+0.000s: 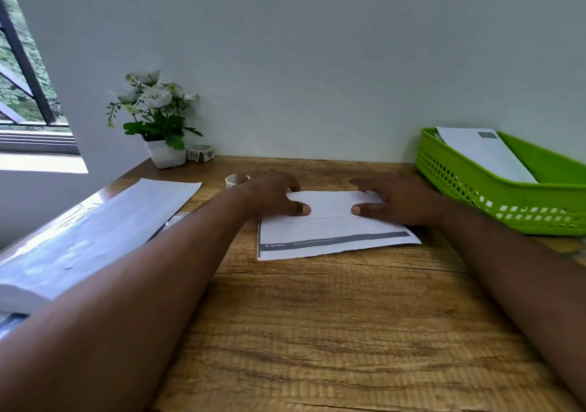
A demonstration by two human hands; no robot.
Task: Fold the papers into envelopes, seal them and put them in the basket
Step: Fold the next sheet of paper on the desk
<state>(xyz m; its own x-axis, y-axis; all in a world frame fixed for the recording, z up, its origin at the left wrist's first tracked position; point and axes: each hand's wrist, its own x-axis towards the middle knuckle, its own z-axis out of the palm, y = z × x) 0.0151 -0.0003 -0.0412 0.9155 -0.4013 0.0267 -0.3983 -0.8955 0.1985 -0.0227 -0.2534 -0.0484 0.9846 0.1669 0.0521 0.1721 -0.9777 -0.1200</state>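
A white paper [333, 234] with a grey printed band along its near edge lies on the wooden table [333, 316], its far part folded toward me. My left hand [272, 194] presses flat on the fold's left end, thumb pointing inward. My right hand [399, 200] presses on the right end, thumb pointing at the other thumb. A green perforated basket [494, 202] stands at the right, a white envelope [485, 154] leaning inside it. A stack of white papers [95, 230] lies at the left.
A small roll of tape [233, 180] sits just behind my left hand. A white pot of flowers [163, 154] and another tape roll [200, 152] stand against the wall at the back left. A window [25, 94] is at far left.
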